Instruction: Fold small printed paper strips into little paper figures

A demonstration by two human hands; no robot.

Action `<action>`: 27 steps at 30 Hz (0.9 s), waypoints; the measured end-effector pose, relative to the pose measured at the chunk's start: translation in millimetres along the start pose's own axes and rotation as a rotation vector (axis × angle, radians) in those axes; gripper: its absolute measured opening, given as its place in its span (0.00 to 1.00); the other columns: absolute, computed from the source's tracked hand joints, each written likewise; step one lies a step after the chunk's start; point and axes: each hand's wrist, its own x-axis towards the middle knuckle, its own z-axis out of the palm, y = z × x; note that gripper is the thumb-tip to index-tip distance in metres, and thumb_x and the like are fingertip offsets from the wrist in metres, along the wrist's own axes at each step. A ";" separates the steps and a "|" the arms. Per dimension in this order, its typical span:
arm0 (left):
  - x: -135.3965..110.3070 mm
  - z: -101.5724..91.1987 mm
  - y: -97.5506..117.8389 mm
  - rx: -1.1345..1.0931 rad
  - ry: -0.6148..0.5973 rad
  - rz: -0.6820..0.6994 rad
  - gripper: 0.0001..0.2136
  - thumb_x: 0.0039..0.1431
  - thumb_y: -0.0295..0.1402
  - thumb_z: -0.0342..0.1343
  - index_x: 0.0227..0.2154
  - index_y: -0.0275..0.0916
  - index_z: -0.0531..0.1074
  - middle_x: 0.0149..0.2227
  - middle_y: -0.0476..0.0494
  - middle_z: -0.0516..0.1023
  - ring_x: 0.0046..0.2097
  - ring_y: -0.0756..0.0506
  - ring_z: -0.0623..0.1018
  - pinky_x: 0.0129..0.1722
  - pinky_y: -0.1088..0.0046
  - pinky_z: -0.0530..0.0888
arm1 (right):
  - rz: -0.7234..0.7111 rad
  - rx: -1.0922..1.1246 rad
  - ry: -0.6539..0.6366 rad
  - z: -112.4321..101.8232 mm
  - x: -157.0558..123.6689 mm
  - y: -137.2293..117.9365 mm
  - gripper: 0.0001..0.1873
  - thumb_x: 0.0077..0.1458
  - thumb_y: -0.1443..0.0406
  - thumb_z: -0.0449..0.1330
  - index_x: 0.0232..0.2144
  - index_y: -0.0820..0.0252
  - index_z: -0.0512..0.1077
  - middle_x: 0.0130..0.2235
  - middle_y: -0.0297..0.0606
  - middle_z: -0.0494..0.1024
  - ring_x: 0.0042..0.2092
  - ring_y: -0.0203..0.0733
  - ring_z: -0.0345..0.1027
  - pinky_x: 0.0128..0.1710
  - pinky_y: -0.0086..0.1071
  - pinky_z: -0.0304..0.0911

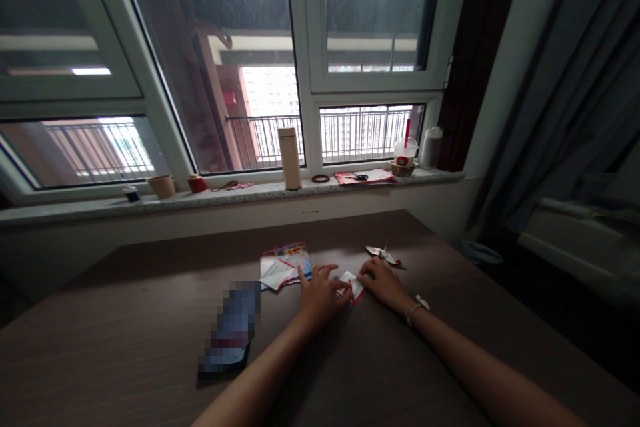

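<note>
A small folded piece of white paper [356, 285] with red edges lies on the table between my two hands. My left hand [320, 293] reaches in from the left; its thumb and forefinger grip the near left part of the paper, while the other fingers are spread over the table. Curled at the paper's right side, my right hand [385, 283] has its fingertips on the edge. A white band circles my right wrist. Left of my left hand lie a colourful printed sheet [299, 255] and a white slip of paper [277, 275] on top of it.
A dark phone-like object [233, 330], blurred out, rests on the brown table [125, 320]. Beyond my right hand lies a folded paper piece [385, 255]. The windowsill [250, 192] holds a beige flask [289, 160], scissors [360, 177], a drink cup [404, 153] and a grey bottle [431, 148].
</note>
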 end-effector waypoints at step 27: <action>-1.0 2.4 -3.8 -0.042 -0.012 -0.019 0.07 0.55 0.46 0.60 0.36 0.58 0.79 0.55 0.49 0.71 0.59 0.37 0.65 0.58 0.30 0.34 | -0.013 0.038 0.052 2.8 1.5 3.4 0.11 0.55 0.61 0.55 0.35 0.56 0.76 0.42 0.38 0.75 0.50 0.46 0.63 0.52 0.37 0.52</action>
